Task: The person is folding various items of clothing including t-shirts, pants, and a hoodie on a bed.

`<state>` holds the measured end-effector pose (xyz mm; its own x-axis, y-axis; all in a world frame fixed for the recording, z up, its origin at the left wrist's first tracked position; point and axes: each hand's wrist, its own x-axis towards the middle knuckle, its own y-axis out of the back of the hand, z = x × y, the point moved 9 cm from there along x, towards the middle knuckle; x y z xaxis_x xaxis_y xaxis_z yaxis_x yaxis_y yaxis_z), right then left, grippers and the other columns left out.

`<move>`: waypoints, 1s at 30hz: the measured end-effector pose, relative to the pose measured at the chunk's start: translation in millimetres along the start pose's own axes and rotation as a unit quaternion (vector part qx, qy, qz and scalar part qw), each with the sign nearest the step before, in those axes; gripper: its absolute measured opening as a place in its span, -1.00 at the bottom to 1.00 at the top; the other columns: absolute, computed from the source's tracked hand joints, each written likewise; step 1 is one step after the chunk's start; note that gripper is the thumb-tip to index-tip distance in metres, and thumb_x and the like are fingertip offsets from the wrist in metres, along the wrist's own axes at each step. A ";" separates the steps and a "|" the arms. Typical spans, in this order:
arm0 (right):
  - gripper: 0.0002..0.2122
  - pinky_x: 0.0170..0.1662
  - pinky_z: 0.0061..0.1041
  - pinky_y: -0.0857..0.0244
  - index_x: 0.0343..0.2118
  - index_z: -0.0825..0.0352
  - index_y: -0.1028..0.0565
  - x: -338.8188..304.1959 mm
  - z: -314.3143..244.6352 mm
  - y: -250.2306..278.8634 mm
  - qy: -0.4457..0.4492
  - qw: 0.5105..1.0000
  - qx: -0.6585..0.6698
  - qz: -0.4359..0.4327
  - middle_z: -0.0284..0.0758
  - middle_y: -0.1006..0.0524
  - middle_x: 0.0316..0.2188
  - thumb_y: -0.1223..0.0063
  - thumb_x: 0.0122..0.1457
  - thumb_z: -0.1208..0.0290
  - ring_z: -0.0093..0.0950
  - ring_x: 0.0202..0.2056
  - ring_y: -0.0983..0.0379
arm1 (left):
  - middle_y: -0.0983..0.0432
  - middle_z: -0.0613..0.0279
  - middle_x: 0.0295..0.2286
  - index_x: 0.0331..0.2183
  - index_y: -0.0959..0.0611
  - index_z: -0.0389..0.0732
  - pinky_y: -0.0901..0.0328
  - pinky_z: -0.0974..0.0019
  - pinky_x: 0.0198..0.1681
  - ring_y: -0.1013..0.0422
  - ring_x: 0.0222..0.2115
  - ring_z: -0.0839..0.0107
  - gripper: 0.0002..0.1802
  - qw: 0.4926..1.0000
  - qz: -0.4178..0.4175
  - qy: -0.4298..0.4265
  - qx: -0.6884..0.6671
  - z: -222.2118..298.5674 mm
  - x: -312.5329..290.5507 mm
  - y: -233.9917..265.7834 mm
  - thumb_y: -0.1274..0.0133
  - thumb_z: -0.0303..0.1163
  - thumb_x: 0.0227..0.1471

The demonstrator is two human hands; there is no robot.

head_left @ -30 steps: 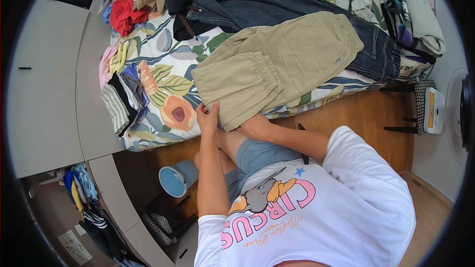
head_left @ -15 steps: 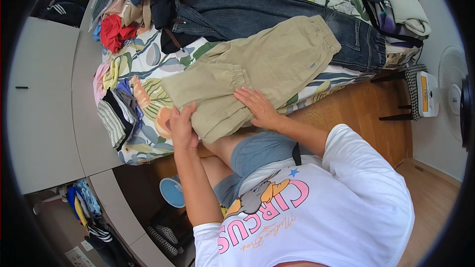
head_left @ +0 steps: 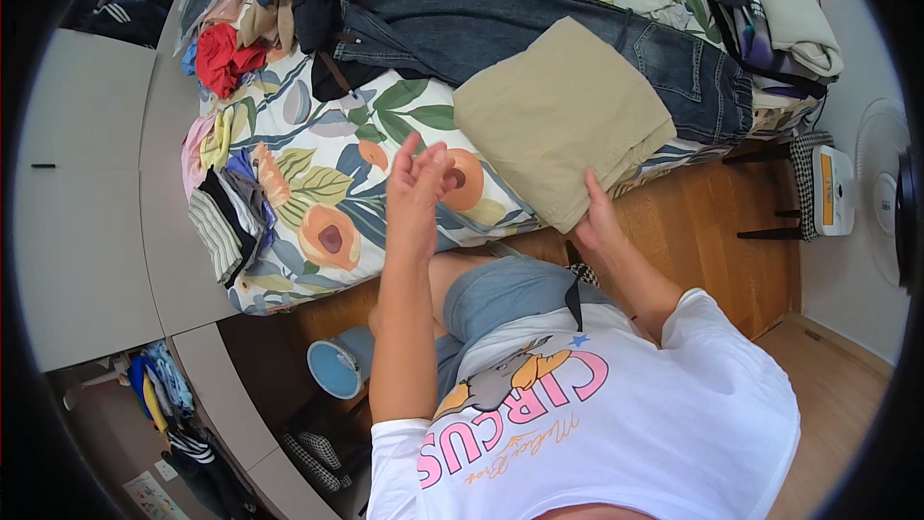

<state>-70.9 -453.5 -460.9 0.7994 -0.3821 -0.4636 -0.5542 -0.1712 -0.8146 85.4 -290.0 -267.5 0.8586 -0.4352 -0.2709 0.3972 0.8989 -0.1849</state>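
A pair of khaki trousers [head_left: 563, 116], folded into a rough square, lies at the front of the bed, partly over a pair of dark blue jeans [head_left: 433, 24]. My right hand [head_left: 599, 221] grips the near corner of the khaki trousers, thumb on top and fingers hidden below. To their left my left hand [head_left: 417, 195] is raised above the floral bedspread [head_left: 332, 159], holding nothing, its fingers loosely apart. The jeans stretch across the bed behind the khaki pair.
A small folded stack of clothes [head_left: 231, 221] sits at the bed's left edge. Behind it lie a red garment [head_left: 226, 60] and heaped clothes. More folded clothes [head_left: 784, 14] are piled at the far right. A stool [head_left: 804, 173], a white fan [head_left: 881, 188] and a blue bin [head_left: 335, 369] stand around the bed.
The khaki trousers have been folded over to the right into a smaller square. My left hand has let go and risen; my right hand has moved right to their near corner.
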 end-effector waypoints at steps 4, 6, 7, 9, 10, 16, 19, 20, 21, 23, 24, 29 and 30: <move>-0.53 0.06 -0.40 -0.16 0.07 0.32 -0.17 -16.7 -48.4 8.4 0.075 0.980 -0.168 0.074 -0.33 -0.32 0.01 0.08 0.17 0.19 -0.45 0.01 -0.25 | -0.38 0.29 -0.20 0.10 -0.16 -0.28 -0.19 0.31 -0.21 -0.32 -0.24 0.49 -0.23 0.990 0.069 0.118 0.038 -66.6 3.7 22.1 -0.12 -0.27 -0.09; -0.54 0.05 -0.43 -0.17 0.05 0.29 -0.21 -25.4 -85.2 24.5 0.149 0.920 -0.279 0.232 -0.37 -0.33 -0.02 0.01 0.14 0.21 -0.50 0.01 -0.24 | -0.35 0.30 -0.21 0.06 -0.22 -0.26 -0.20 0.28 -0.21 -0.28 -0.21 0.50 -0.27 0.989 0.077 0.128 0.012 -95.6 6.2 30.9 -0.13 -0.26 -0.12; -0.54 0.05 -0.43 -0.17 0.05 0.29 -0.21 -20.5 -87.1 19.9 0.145 0.921 -0.287 0.220 -0.37 -0.33 -0.02 0.01 0.14 0.21 -0.50 0.01 -0.24 | -0.34 0.30 -0.20 0.03 -0.26 -0.25 -0.20 0.27 -0.20 -0.27 -0.18 0.48 -0.31 0.986 0.047 0.157 0.026 -109.4 6.9 28.4 -0.13 -0.25 -0.12; -0.52 0.07 -0.38 -0.16 0.02 0.34 -0.27 -2.4 -82.0 -11.8 0.128 0.964 -0.224 0.072 -0.32 -0.34 0.00 -0.03 0.10 0.17 -0.45 0.01 -0.25 | -0.32 0.29 -0.18 -0.02 -0.31 -0.22 -0.20 0.24 -0.18 -0.24 -0.15 0.44 -0.37 0.977 -0.008 0.205 0.054 -136.5 11.3 20.8 -0.13 -0.21 -0.12; -0.52 0.07 -0.38 -0.16 0.02 0.34 -0.27 3.9 -77.7 -18.0 0.116 0.964 -0.233 0.051 -0.32 -0.34 0.00 -0.03 0.10 0.17 -0.45 0.01 -0.25 | -0.31 0.29 -0.19 -0.04 -0.34 -0.20 -0.19 0.21 -0.16 -0.24 -0.14 0.41 -0.39 0.972 -0.028 0.224 0.069 -147.1 12.3 17.7 -0.14 -0.18 -0.12; -0.52 0.09 -0.27 -0.15 0.03 0.37 -0.27 -16.0 -22.9 -83.8 -0.085 0.983 -0.162 0.002 -0.23 -0.34 0.02 0.00 0.09 0.22 -0.33 0.02 -0.29 | -0.30 0.39 -0.40 -0.15 -0.39 0.00 -0.14 0.24 -0.17 -0.22 -0.34 0.46 -0.34 0.955 -0.053 0.250 -0.153 -171.9 -14.8 12.5 -0.21 0.12 -0.25; -0.54 0.10 -0.22 -0.13 0.04 0.39 -0.26 -55.3 -11.6 -139.3 -0.143 0.972 -0.161 -0.091 -0.20 -0.33 0.03 0.10 0.15 0.20 -0.31 0.04 -0.26 | -0.33 0.15 -0.04 0.03 -0.31 -0.10 -0.16 0.08 0.03 -0.25 -0.01 0.28 -0.18 0.879 -0.195 0.167 -0.402 -119.9 -34.9 -20.6 -0.13 0.15 -0.18; -0.55 0.09 -0.23 -0.14 0.03 0.39 -0.27 -60.6 -5.2 -146.5 -0.156 0.968 -0.164 -0.110 -0.20 -0.34 0.02 0.10 0.15 0.21 -0.32 0.03 -0.27 | -0.33 0.15 -0.04 0.03 -0.31 -0.10 -0.16 0.08 0.03 -0.25 -0.01 0.28 -0.18 0.886 -0.178 0.141 -0.404 -97.9 -44.6 -10.4 -0.13 0.15 -0.18; -0.55 0.09 -0.23 -0.14 0.03 0.39 -0.27 -65.6 6.9 -153.3 -0.171 0.962 -0.170 -0.129 -0.20 -0.34 0.02 0.10 0.15 0.21 -0.32 0.03 -0.27 | -0.34 0.14 -0.06 0.03 -0.31 -0.12 -0.18 0.08 0.01 -0.28 -0.04 0.27 -0.24 0.876 -0.156 0.119 -0.441 -69.9 -62.9 -3.9 -0.13 0.06 -0.14; -0.57 0.06 -0.26 -0.17 0.02 0.39 -0.28 -75.2 30.0 -164.1 -0.179 0.938 -0.258 -0.145 -0.21 -0.35 0.00 0.09 0.15 0.23 -0.32 0.00 -0.30 | -0.36 0.12 -0.07 0.03 -0.32 -0.15 -0.20 0.08 0.00 -0.31 -0.06 0.25 -0.29 0.866 -0.123 0.076 -0.479 -45.8 -87.5 25.4 -0.13 -0.02 -0.10; -0.57 0.06 -0.26 -0.17 0.02 0.39 -0.28 -81.9 44.6 -173.1 -0.190 0.932 -0.263 -0.161 -0.21 -0.35 0.00 0.09 0.15 0.23 -0.32 0.00 -0.30 | -0.36 0.11 -0.08 0.02 -0.32 -0.18 -0.21 0.08 -0.01 -0.33 -0.08 0.23 -0.36 0.875 -0.097 0.049 -0.473 -44.1 -95.2 47.2 -0.11 -0.15 -0.08; -0.54 0.04 -0.32 -0.19 0.04 0.35 -0.24 -117.8 117.3 -205.8 -0.266 0.893 -0.305 -0.198 -0.23 -0.36 -0.02 0.04 0.12 0.23 -0.34 -0.02 -0.31 | -0.39 0.08 -0.12 -0.03 -0.36 -0.30 -0.25 0.14 -0.02 -0.37 -0.12 0.24 -0.51 0.873 0.041 -0.030 -0.486 -25.5 -146.6 132.8 -0.01 -0.53 -0.07; -0.54 0.04 -0.33 -0.19 0.05 0.34 -0.24 -130.7 136.1 -210.9 -0.302 0.884 -0.293 -0.205 -0.23 -0.36 -0.02 0.06 0.13 0.21 -0.33 -0.02 -0.31 | -0.39 0.08 -0.12 -0.03 -0.36 -0.30 -0.25 0.14 -0.02 -0.37 -0.12 0.24 -0.51 0.870 0.048 -0.041 -0.488 -23.4 -159.6 145.0 -0.01 -0.53 -0.07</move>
<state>-27.0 -243.9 -276.0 0.8408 0.3455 -0.4167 -0.0723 -0.6913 -0.7190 -1.6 -91.4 -273.2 0.9089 -0.3198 -0.2678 -0.1073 0.4413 -0.8909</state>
